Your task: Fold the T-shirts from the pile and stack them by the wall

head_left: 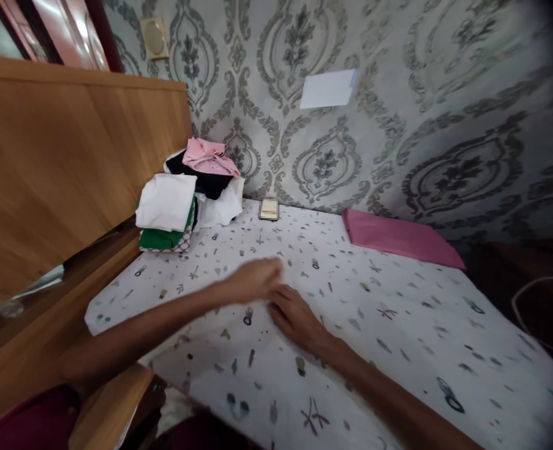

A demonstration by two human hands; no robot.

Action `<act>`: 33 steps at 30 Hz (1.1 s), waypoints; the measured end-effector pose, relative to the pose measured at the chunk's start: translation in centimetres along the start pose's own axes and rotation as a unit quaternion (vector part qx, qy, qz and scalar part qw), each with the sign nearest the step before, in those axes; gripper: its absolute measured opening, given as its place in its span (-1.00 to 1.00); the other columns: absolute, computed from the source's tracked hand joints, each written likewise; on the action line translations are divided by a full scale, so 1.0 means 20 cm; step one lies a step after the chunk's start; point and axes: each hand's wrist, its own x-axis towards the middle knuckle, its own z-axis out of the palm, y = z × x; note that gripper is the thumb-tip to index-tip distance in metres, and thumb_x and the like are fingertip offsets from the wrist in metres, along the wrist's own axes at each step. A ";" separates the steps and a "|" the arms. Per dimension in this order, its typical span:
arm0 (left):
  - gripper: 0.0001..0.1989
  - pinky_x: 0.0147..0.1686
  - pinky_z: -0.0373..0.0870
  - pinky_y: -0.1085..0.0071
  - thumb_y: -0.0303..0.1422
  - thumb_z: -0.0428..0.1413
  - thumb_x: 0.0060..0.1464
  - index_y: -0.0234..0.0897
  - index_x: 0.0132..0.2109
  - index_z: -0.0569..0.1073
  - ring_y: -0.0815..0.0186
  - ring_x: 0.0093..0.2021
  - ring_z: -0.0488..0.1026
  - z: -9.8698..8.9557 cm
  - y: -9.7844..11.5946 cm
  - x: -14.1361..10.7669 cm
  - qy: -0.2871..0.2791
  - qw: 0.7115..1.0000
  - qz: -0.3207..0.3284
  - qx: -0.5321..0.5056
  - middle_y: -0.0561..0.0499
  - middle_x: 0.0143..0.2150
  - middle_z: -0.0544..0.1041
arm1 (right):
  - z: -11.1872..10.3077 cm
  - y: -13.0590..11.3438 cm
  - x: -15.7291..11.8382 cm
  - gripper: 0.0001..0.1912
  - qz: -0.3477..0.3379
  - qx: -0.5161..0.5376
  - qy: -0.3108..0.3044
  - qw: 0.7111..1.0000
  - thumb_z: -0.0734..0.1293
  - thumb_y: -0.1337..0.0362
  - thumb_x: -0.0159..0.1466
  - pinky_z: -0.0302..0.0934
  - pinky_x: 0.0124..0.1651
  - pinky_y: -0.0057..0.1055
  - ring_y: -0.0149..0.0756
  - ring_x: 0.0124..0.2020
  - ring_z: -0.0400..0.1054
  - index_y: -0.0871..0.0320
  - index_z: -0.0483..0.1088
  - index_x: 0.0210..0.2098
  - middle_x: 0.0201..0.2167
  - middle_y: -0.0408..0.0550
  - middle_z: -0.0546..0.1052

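Over the middle of the patterned white sheet [351, 300], my two hands meet, fingertips close together. My left hand [255, 279] is blurred, its fingers curled in. My right hand [298, 317] lies just below and to the right, with bent fingers partly hidden; whether anything small is between the hands cannot be made out. Beyond them, near the wall, sits a small box-like object [269, 209]. Folded clothes are piled at the far left: a white one [166, 201] on a green one [160, 239], and a pink one [209, 157] on a black one [201, 177].
A folded dark pink cloth [401, 237] lies along the wall at the right. A wooden panel [79, 150] stands on the left. A white paper [329, 89] is on the patterned wall, and a pale cable [520, 306] curves at the far right.
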 end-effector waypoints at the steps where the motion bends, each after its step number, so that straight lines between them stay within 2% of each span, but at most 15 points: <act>1: -0.75 0.04 0.45 0.18 -0.34 -0.01 0.33 -0.26 0.08 0.42 0.20 0.02 0.45 -0.07 -0.06 0.07 0.033 0.997 -0.030 0.062 -0.13 0.07 0.49 | -0.01 -0.01 0.00 -0.72 -0.005 -0.006 -0.003 1.000 0.18 0.36 0.38 0.35 0.16 0.02 -0.06 0.12 0.40 0.14 0.44 -0.01 0.05 0.15 0.52; 2: -0.75 0.08 0.41 0.23 -0.39 -0.02 0.31 -0.24 0.09 0.40 0.19 0.07 0.43 -0.14 -0.13 0.15 0.084 0.982 -0.075 0.154 -0.12 0.07 0.49 | -0.02 -0.01 0.00 -0.73 -0.007 -0.009 -0.004 1.000 0.18 0.37 0.38 0.34 0.17 0.02 -0.06 0.13 0.40 0.15 0.44 -0.02 0.05 0.16 0.53; 3: -0.68 0.14 0.35 0.18 -0.43 0.01 0.27 -0.30 0.15 0.35 0.11 0.17 0.36 -0.21 -0.20 0.22 0.112 0.970 -0.101 0.191 -0.20 0.15 0.43 | -0.02 -0.02 0.01 -0.74 -0.007 -0.009 -0.003 1.000 0.17 0.37 0.38 0.33 0.18 0.03 -0.05 0.14 0.40 0.15 0.44 -0.03 0.06 0.17 0.53; 6: -0.51 0.19 0.22 0.00 -0.42 0.03 0.23 -0.37 0.28 0.22 -0.09 0.30 0.18 -0.37 -0.38 0.42 0.153 0.946 -0.129 0.257 -0.37 0.27 0.28 | -0.04 -0.02 0.01 -0.72 -0.002 -0.006 0.003 1.000 0.16 0.39 0.39 0.32 0.19 0.05 -0.08 0.14 0.40 0.13 0.43 -0.01 0.06 0.14 0.54; 8: -0.42 0.20 0.15 -0.07 -0.34 0.06 0.22 -0.33 0.34 0.16 -0.15 0.36 0.07 -0.41 -0.47 0.51 0.158 0.926 -0.124 0.321 -0.41 0.36 0.16 | -0.05 -0.03 0.01 -0.72 0.000 -0.003 0.012 1.000 0.16 0.40 0.38 0.32 0.19 0.03 -0.09 0.14 0.40 0.13 0.43 -0.01 0.05 0.12 0.54; 10: -0.38 0.19 0.11 -0.10 -0.26 0.07 0.20 -0.26 0.36 0.14 -0.17 0.40 -0.01 -0.40 -0.55 0.57 0.151 0.902 -0.113 0.389 -0.38 0.42 0.08 | -0.07 -0.03 0.01 -0.71 0.001 0.004 0.021 1.000 0.16 0.42 0.38 0.32 0.19 0.02 -0.11 0.13 0.40 0.12 0.43 -0.01 0.05 0.11 0.54; 12: -0.41 0.14 0.12 -0.09 -0.27 0.04 0.20 -0.21 0.35 0.18 -0.16 0.37 0.04 -0.39 -0.61 0.61 0.144 0.886 -0.103 0.428 -0.35 0.41 0.13 | -0.08 -0.03 0.01 -0.70 0.006 0.011 0.025 1.000 0.17 0.43 0.37 0.32 0.20 0.01 -0.13 0.13 0.39 0.11 0.43 0.00 0.05 0.10 0.54; 15: -0.51 0.08 0.17 -0.02 -0.42 -0.04 0.20 -0.25 0.27 0.31 -0.11 0.23 0.24 -0.41 -0.65 0.64 0.143 0.881 -0.095 0.441 -0.34 0.22 0.38 | -0.09 -0.03 0.02 -0.68 0.015 0.017 0.021 1.000 0.17 0.44 0.36 0.32 0.20 -0.01 -0.13 0.14 0.38 0.10 0.43 0.01 0.05 0.10 0.53; 18: -0.58 0.08 0.16 -0.01 -0.49 -0.13 0.21 -0.33 0.15 0.41 -0.08 0.18 0.27 -0.53 -0.66 0.64 0.148 0.880 -0.085 0.444 -0.35 0.09 0.44 | -0.09 -0.03 0.02 -0.68 0.024 0.025 0.024 0.999 0.18 0.44 0.35 0.31 0.21 -0.01 -0.13 0.15 0.37 0.10 0.44 0.00 0.06 0.10 0.53; 22: -0.58 0.13 0.11 -0.16 -0.50 -0.20 0.24 -0.32 0.06 0.48 -0.12 0.24 0.21 -0.74 -0.72 0.61 0.195 0.867 -0.060 0.455 -0.34 0.16 0.39 | -0.08 -0.01 0.00 -0.71 0.036 0.039 0.022 0.998 0.18 0.42 0.37 0.32 0.21 -0.05 -0.13 0.18 0.35 0.13 0.44 0.01 0.08 0.12 0.52; 24: -0.56 0.18 0.03 -0.26 -0.51 -0.21 0.24 -0.30 0.09 0.47 -0.13 0.29 0.16 -0.80 -0.75 0.60 0.216 0.861 -0.035 0.459 -0.34 0.22 0.35 | -0.07 0.01 0.01 -0.73 0.046 0.051 0.015 0.998 0.18 0.40 0.38 0.31 0.20 -0.06 -0.13 0.17 0.36 0.12 0.45 -0.03 0.08 0.11 0.52; 27: -0.54 0.26 -0.11 -0.33 -0.52 -0.19 0.24 -0.24 0.18 0.40 -0.08 0.37 0.08 -0.82 -0.79 0.60 0.201 0.862 0.013 0.465 -0.28 0.33 0.27 | -0.09 0.06 0.07 -0.74 0.070 0.101 -0.006 0.992 0.19 0.37 0.36 0.35 0.14 -0.08 -0.15 0.09 0.42 0.09 0.46 -0.06 0.02 0.08 0.55; 30: -0.52 0.30 -0.22 -0.34 -0.52 -0.12 0.23 -0.13 0.24 0.34 0.00 0.44 -0.01 -0.80 -0.78 0.63 0.170 0.866 0.054 0.468 -0.20 0.43 0.16 | -0.13 0.11 0.20 -0.74 0.140 0.170 -0.044 0.975 0.19 0.32 0.36 0.42 -0.02 -0.17 -0.17 -0.06 0.48 0.06 0.47 -0.06 -0.08 0.02 0.59; 33: -0.50 0.30 -0.30 -0.34 -0.30 -0.01 0.26 -0.11 0.33 0.23 -0.06 0.48 -0.16 -0.78 -0.76 0.66 0.201 0.864 0.040 0.459 -0.22 0.48 0.01 | -0.13 0.14 0.34 -0.74 0.197 0.207 -0.052 0.957 0.19 0.29 0.35 0.42 -0.10 -0.21 -0.18 -0.14 0.49 0.06 0.49 -0.10 -0.15 -0.01 0.60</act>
